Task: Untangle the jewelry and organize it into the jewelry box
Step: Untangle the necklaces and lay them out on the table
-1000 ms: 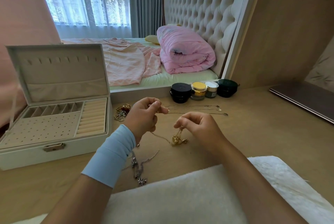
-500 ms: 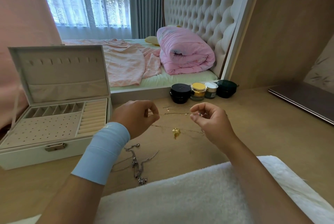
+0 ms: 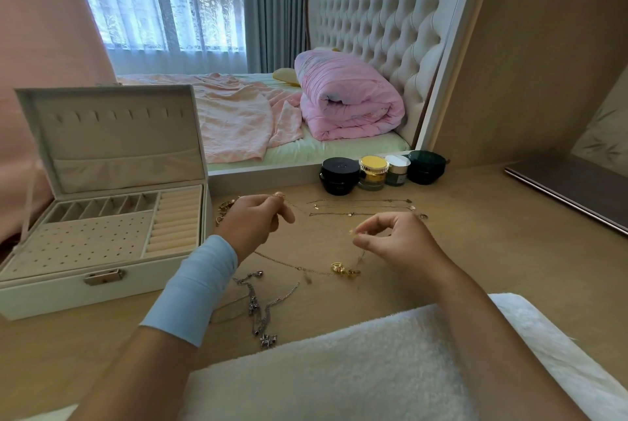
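pale wood desk (image 3: 475, 250) runs along a bed (image 3: 306, 149), where one rolled pink quilt (image 3: 346, 98) lies against a tufted headboard.

head view: one white box (image 3: 102, 284) stands open at the desk's left, its lid (image 3: 112, 135) upright. inside are three areas: a row of small slots at the back, a dotted panel in front of it and ring rolls on the right.

two hands work just right of the box. the left hand (image 3: 253, 223), with one blue band (image 3: 193, 295) on its wrist, has its fingers curled, thumb and forefinger pinched on a strand so fine it hardly shows. the right hand (image 3: 397, 244) pinches the same gold chain (image 3: 289, 262) between thumb and forefinger, its other fingers loosely bent. the chain sags to the desk between them, and one gold pendant (image 3: 341, 267) lies on the wood near the right hand.

nearer the camera, one silver tangle (image 3: 261, 315) lies beside the left forearm; its strands cannot be counted. behind the hands, three thin chains (image 3: 360, 206) are laid out straight, side by side. one small gold heap (image 3: 226, 208) sits between the box and the left hand.

four jars stand in a row at the desk's back edge: black (image 3: 339, 176), yellow-lidded (image 3: 373, 172), white-lidded (image 3: 397, 169) and dark green (image 3: 426, 167). one closed laptop (image 3: 571, 189) lies at far right. one white fleece (image 3: 339, 369) covers the near edge, under the right forearm.
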`<state>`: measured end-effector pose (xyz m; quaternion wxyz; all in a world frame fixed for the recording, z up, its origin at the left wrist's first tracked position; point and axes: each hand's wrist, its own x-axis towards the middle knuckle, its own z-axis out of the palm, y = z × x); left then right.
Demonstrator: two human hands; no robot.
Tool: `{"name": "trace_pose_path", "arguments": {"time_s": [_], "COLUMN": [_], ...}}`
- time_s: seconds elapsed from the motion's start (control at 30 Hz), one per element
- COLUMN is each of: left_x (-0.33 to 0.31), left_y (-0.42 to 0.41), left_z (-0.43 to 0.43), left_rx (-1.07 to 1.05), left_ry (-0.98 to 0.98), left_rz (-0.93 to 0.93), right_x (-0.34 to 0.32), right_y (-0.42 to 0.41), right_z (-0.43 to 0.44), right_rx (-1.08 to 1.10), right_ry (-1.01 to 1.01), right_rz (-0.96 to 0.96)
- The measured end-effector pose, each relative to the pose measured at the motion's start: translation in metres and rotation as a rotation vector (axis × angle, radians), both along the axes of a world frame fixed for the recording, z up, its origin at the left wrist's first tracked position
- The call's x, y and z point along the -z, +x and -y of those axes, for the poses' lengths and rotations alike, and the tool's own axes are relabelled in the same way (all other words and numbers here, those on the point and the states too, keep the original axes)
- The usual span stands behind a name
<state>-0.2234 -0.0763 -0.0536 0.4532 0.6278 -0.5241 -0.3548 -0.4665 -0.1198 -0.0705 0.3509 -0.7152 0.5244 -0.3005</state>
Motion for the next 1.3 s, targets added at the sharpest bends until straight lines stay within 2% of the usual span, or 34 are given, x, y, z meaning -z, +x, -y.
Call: {"name": "trace_pose_path", "arguments": {"time_s": [0.13, 0.2, 0.27, 0.33, 0.5, 0.63, 0.77, 0.87, 0.97, 1.03, 1.1, 1.3], "left_x": [-0.001, -0.001, -0.002, -0.002, -0.002, 0.0, 0.002, 0.009, 0.02, 0.029, 0.034, 0.038], "left_y": [0.003, 0.005, 0.004, 0.002, 0.0, -0.004, -0.014, -0.031, -0.052, -0.061, -0.061, -0.057], "left_z": [0.0, -0.001, -0.002, -0.002, -0.003, -0.002, -0.001, -0.001, 0.001, 0.004, 0.009, 0.013], "left_rx": [-0.019, -0.014, -0.012, -0.009, 0.007, -0.022, -0.053, -0.018, 0.225, 0.348, 0.376, 0.308], "left_ry": [0.046, 0.052, 0.059, 0.08, 0.241, 0.398, 0.329, 0.127, -0.112, -0.096, -0.047, -0.113], "left_rz": [-0.314, -0.366, -0.339, -0.234, 0.173, 0.487, 0.893, 0.937, 0.937, 1.028, 1.084, 0.987], "right_x": [0.002, 0.004, 0.005, 0.006, 0.001, -0.003, -0.004, -0.007, -0.012, -0.013, -0.012, -0.006], "right_y": [-0.009, -0.011, -0.013, -0.014, -0.015, -0.016, -0.016, -0.018, -0.019, -0.019, -0.018, -0.011], "right_z": [0.004, 0.007, 0.008, 0.009, 0.009, 0.008, 0.006, 0.004, 0.002, 0.0, -0.001, -0.001], "right_rx": [-0.039, -0.038, -0.009, 0.047, 0.131, 0.112, 0.082, 0.059, 0.039, 0.017, -0.009, -0.066], "right_ry": [0.049, 0.043, 0.001, -0.069, -0.221, -0.162, -0.117, -0.097, -0.089, -0.078, -0.066, -0.199], "right_rz": [-0.171, -0.225, -0.303, -0.371, -0.43, -0.473, -0.53, -0.645, -0.722, -0.727, -0.727, -0.764]}}
